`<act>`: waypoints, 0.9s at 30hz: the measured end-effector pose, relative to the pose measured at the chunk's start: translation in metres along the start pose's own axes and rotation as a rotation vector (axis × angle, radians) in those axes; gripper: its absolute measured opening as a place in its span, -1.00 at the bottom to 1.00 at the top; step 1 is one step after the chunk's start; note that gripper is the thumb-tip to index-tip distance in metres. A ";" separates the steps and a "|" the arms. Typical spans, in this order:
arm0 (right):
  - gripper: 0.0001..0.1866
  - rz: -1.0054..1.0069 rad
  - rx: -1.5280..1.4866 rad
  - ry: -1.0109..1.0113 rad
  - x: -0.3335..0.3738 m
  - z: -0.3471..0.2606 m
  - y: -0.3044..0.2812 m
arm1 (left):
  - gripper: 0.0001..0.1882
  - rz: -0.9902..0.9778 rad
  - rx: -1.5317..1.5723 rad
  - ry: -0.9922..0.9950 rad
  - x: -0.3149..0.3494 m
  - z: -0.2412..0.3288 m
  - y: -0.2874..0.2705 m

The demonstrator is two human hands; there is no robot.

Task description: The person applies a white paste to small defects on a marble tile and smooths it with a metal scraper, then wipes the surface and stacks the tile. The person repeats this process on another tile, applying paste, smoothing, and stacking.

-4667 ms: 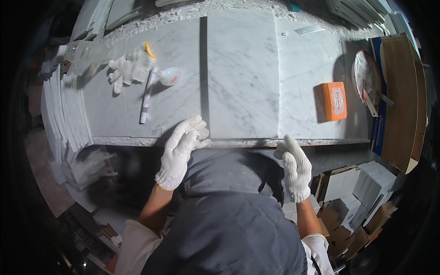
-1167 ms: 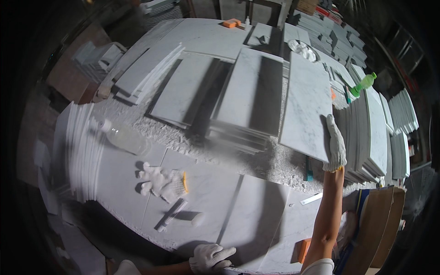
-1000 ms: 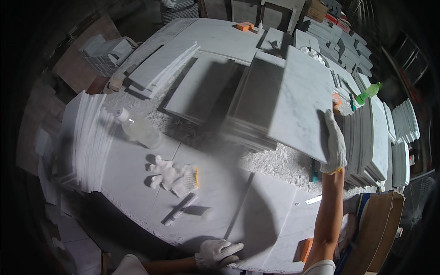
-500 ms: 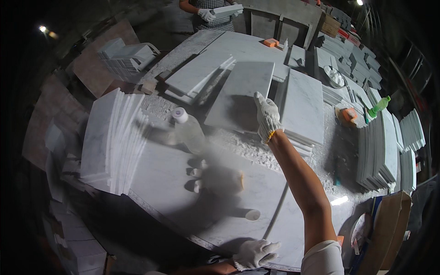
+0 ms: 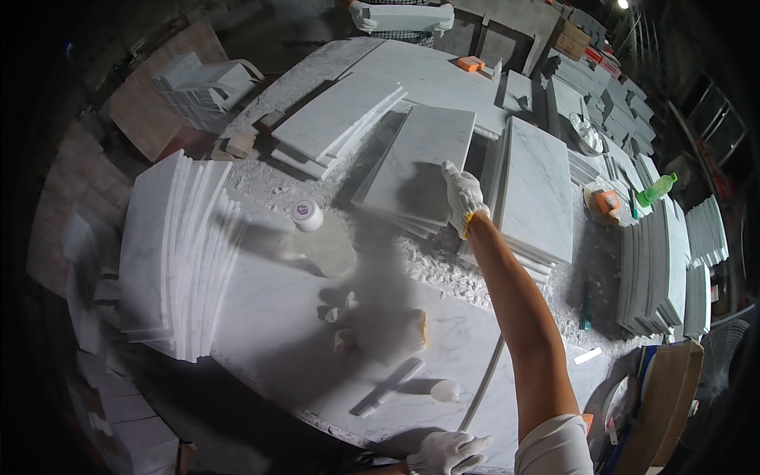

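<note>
My right hand [image 5: 465, 196], in a white knitted glove with a yellow cuff, is closed on the right edge of a flat white marble tile [image 5: 419, 154]. Its thumb lies near the top face; the fingers under the edge are hidden. More tiles show beneath this one. Close to its right stands another stack of marble tiles [image 5: 538, 186]. My left hand [image 5: 447, 453], also gloved, rests at the near table edge with its fingers extended and nothing visible in them. Beyond it lie a narrow pale strip [image 5: 388, 388] and a small white round piece [image 5: 445, 391].
A clear bottle with a white cap [image 5: 307, 214] stands left of centre. Upright tiles [image 5: 154, 245] lean at left, more [image 5: 653, 265] at right. A green bottle [image 5: 659, 188] and orange block [image 5: 607, 201] lie rightward. Across the table, a person's gloved hands hold a slab [image 5: 400, 17].
The view has shifted slightly. The tile at my right hand now shows other tiles beneath it. A narrow strip has become visible near my left hand. The person opposite has turned their slab level.
</note>
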State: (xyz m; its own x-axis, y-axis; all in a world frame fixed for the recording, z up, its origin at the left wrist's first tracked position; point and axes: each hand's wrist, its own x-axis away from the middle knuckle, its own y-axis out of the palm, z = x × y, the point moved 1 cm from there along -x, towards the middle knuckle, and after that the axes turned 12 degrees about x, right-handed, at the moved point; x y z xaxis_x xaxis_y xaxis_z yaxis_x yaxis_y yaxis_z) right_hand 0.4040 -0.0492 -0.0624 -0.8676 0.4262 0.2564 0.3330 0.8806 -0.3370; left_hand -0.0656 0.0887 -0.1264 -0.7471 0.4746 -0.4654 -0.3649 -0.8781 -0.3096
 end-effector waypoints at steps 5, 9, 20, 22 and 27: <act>-0.37 -0.136 0.698 -0.125 0.008 -0.030 -0.015 | -0.53 -0.021 -0.039 0.002 -0.005 0.005 -0.005; -0.39 0.028 0.938 -0.261 0.039 -0.070 -0.023 | -0.56 -0.088 0.069 -0.075 -0.016 0.015 -0.015; -0.54 0.007 0.555 -0.867 0.192 -0.016 -0.133 | -0.68 -0.107 0.059 -0.081 -0.037 0.030 -0.025; -0.46 0.098 0.933 -0.955 0.227 0.032 -0.171 | -0.71 -0.075 0.038 -0.003 -0.034 0.031 -0.026; -0.31 -0.120 1.138 -0.600 0.316 0.132 -0.242 | -0.69 -0.081 0.137 -0.009 -0.032 0.027 -0.027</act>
State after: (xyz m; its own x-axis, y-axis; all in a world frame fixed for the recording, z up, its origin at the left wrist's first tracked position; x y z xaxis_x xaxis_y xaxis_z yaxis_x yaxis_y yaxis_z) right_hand 0.0002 -0.1546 -0.0199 -0.9980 -0.0630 -0.0063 -0.0007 0.1100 -0.9939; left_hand -0.0469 0.0956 -0.0812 -0.7166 0.5444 -0.4360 -0.4965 -0.8372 -0.2292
